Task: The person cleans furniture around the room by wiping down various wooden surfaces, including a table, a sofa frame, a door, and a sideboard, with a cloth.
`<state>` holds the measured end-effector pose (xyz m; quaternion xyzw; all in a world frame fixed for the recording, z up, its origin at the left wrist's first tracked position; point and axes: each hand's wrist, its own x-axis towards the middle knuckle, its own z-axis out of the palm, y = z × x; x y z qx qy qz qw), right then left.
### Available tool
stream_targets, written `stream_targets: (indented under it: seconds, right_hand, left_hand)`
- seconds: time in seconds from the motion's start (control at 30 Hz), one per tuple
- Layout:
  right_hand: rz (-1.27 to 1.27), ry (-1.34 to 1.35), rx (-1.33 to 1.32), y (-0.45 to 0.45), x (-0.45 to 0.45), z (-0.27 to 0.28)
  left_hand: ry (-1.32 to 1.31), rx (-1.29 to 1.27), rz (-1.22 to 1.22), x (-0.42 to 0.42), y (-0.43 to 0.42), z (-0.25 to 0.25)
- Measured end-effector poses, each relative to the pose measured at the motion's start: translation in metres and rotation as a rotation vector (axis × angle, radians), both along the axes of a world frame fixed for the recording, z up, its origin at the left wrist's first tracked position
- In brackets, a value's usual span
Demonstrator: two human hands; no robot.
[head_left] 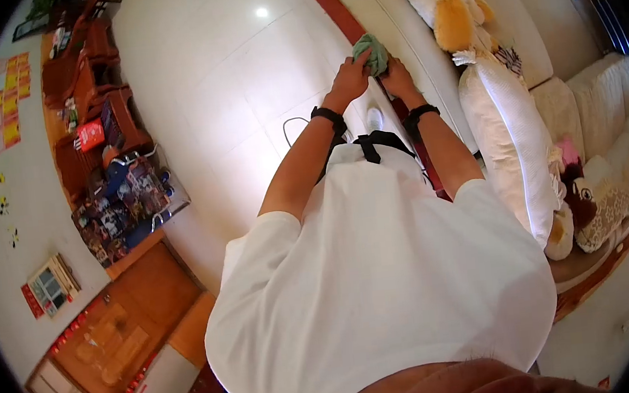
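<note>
A bunched green cloth (pixel 370 53) is gathered between my two hands, over the dark red edge strip of the pale sofa (pixel 436 82). My left hand (pixel 349 79) grips the cloth from its left side, fingers curled against it. On the other side, my right hand (pixel 399 81) is closed at the cloth's lower right, its fingertips partly hidden. Both wrists wear black bands.
Along the sofa lie a plush toy (pixel 453 20) and a long white cushion (pixel 510 140). Pale tiled floor (pixel 221 92) stretches to my left, with a thin black cable (pixel 293 120) on it. Dark red wooden chairs (pixel 94 74) line the far wall, near a wooden door (pixel 126 328).
</note>
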<state>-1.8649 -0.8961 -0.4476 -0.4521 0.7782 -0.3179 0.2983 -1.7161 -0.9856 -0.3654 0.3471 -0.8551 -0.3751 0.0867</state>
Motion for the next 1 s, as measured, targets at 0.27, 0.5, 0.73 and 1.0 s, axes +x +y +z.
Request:
stream_targets:
  seconds: [0.27,0.5,0.73,1.0]
  right_hand:
    - [0.002,-0.046,-0.057,0.094,0.005,0.009]
    - [-0.135,0.076,0.194,0.087,0.036,0.033]
    - [-0.121,0.143,0.492,-0.058,0.014,0.015]
    - [-0.272,0.344,0.439,-0.237,0.022,-0.001]
  left_hand:
    - [-0.130,0.569,-0.509,0.010,-0.013,-0.004]
    - [-0.225,0.446,-1.112,-0.009,-0.102,-0.017]
    - [-0.250,-0.144,-0.917,-0.019,-0.199,-0.042]
    - [-0.465,-0.345,-0.460,-0.027,-0.323,-0.049]
